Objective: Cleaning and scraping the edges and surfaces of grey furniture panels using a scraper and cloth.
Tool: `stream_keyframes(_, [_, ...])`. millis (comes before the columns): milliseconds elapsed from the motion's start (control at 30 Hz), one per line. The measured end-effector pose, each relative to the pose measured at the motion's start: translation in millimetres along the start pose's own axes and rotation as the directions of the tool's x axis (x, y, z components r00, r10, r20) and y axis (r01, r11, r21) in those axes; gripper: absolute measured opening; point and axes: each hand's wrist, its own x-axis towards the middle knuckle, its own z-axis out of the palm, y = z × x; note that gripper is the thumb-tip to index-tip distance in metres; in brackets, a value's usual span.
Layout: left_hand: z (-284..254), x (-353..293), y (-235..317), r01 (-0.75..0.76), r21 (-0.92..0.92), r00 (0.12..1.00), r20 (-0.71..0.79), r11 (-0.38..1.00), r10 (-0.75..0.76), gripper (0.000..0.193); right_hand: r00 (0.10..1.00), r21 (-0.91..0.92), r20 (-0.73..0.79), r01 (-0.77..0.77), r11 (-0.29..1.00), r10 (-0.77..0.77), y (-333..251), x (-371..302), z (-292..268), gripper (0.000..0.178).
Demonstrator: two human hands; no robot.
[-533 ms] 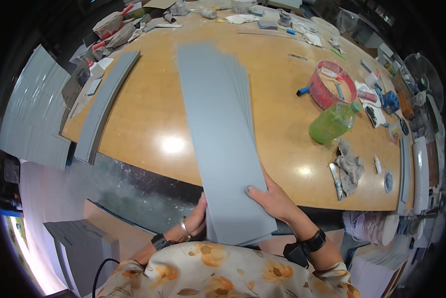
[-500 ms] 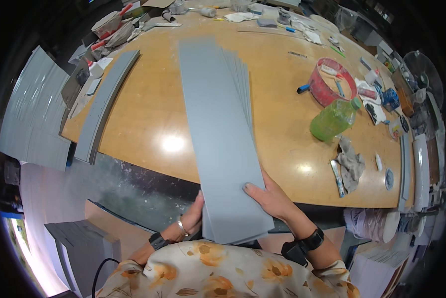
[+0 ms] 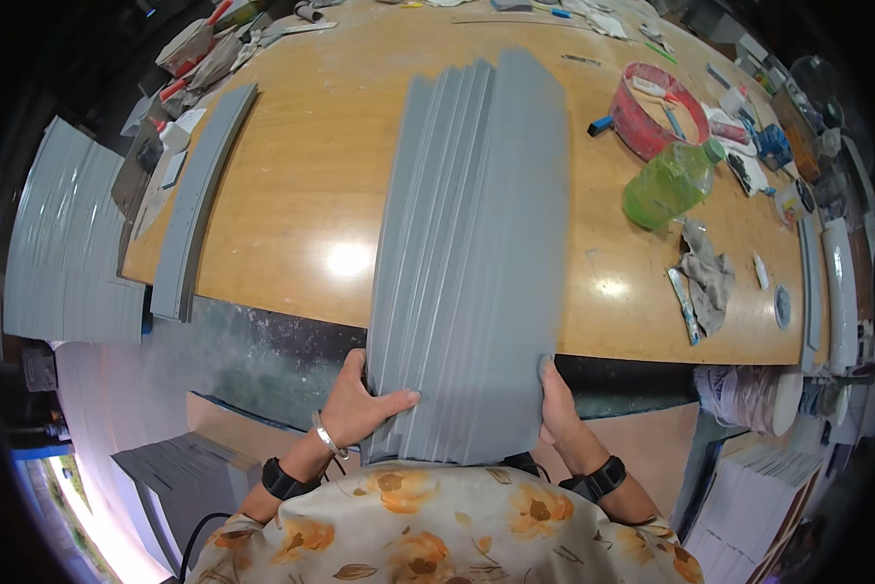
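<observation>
A stack of long grey panels (image 3: 457,263) lies lengthwise before me, its near end close to my body and its far part over the wooden table (image 3: 291,195). The panels are fanned out, with several stepped edges along the left and one broad face on the right, blurred by motion. My left hand (image 3: 357,399) grips the near left edge, thumb on top and the other fingers hidden beneath. At the near right edge, my right hand (image 3: 556,401) closes on the stack's side, most of its fingers out of sight underneath.
A long grey channel-shaped piece (image 3: 199,204) lies at the table's left. To the right are a green liquid bottle (image 3: 673,183), a red tub (image 3: 663,109) with tools and a grey rag (image 3: 708,277). Panel stacks stand at left (image 3: 77,234), lower left (image 3: 189,482) and lower right (image 3: 754,501).
The stack has tipped over sideways, so its stepped edges now show on the left instead of the right. My left thumb has come on top; my right thumb has moved to the side.
</observation>
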Motion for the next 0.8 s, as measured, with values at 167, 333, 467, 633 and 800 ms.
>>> stream_keyframes(167, [12,14,17,-0.012,0.094,0.995,-0.098,0.995,0.021,0.071,0.999,0.269,0.032,-0.016,0.963,0.008,19,-13,-41,0.059])
stream_keyframes(333, [13,18,6,-0.021,-0.012,0.993,-0.115,1.0,0.019,0.076,0.991,0.175,-0.125,-0.035,0.984,0.057,18,-20,-61,0.058])
stream_keyframes(467, [11,21,5,0.002,0.011,0.996,-0.09,1.0,-0.001,0.075,0.988,0.141,-0.133,-0.058,0.988,0.077,12,-22,-84,0.055])
stream_keyframes(633, [7,23,1,0.007,-0.061,0.998,-0.061,0.998,-0.01,0.072,0.98,0.063,-0.19,0.071,0.996,-0.058,6,-14,-98,0.048])
stream_keyframes(800, [1,26,-4,-0.035,-0.111,0.999,0.005,0.993,0.036,0.066,0.972,-0.023,-0.214,0.099,0.995,-0.101,1,-10,-99,0.049])
